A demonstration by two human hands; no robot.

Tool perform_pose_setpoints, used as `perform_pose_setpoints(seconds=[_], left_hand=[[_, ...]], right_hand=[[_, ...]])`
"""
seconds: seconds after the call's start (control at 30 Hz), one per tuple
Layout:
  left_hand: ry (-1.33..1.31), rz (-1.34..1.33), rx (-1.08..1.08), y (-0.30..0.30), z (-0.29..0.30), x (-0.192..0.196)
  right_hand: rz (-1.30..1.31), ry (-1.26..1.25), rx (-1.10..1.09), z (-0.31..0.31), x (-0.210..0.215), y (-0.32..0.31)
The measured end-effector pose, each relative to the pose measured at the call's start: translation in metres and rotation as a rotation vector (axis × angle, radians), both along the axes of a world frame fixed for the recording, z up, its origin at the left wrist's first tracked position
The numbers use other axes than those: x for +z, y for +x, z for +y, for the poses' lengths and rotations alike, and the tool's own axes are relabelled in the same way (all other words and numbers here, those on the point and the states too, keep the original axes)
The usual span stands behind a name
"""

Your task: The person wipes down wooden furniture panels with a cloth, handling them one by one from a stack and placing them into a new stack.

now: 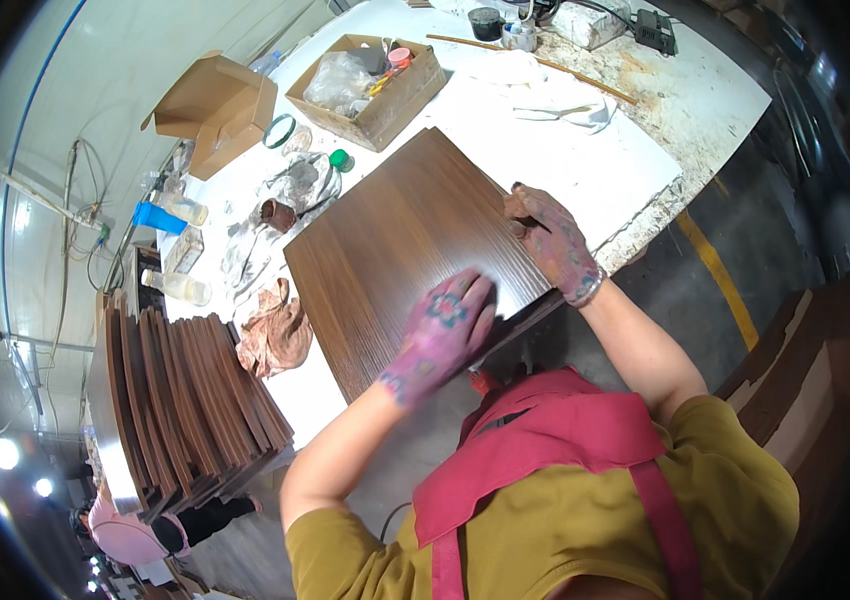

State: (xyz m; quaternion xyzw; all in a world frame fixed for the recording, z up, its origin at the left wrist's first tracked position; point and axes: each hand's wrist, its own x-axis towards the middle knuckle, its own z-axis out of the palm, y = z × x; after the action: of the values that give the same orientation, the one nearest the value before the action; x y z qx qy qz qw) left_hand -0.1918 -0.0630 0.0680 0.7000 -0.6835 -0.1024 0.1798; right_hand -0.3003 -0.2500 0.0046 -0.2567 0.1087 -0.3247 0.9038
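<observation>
Olive shirt point(585, 530) faces panel point(385, 240), L hand point(445, 325) atop, R hand point(559, 248) @ edge.

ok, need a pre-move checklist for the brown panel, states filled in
1. Gloves on left hand and right hand: ok, both on.
2. Left hand on panel: ok, on top toward the near edge.
3. Right hand at panel's right edge: ok.
4. Left palm free: cannot tell, hidden.
5. Support under panel's near edge: cannot tell, hidden.
6. Stained rag off panel's top: ok, lies to its left.
</observation>
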Motion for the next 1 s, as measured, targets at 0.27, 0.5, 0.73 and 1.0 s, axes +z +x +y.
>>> perform_pose_setpoints(seconds=[0.27,0.5,0.73,1.0], left_hand=[[-0.174,-0.249,0.192,0.113,-0.126,-0.08],[-0.275,-0.436,0.868,0.3,0.05,-0.124],[-0.273,-0.265,0.646,0.286,0.054,-0.072],[-0.145,-0.301,0.836,0.275,0.064,-0.095]], right_hand=[[0.64,-1.644,-0.571,0.002,-0.006,0.005],[0.483,-0.897,-0.357,0.005,-0.033,0.005],[0.426,-1.068,-0.276,-0.006,-0.026,-0.003],[0.546,-0.732,-0.043,-0.028,-0.025,-0.003]])
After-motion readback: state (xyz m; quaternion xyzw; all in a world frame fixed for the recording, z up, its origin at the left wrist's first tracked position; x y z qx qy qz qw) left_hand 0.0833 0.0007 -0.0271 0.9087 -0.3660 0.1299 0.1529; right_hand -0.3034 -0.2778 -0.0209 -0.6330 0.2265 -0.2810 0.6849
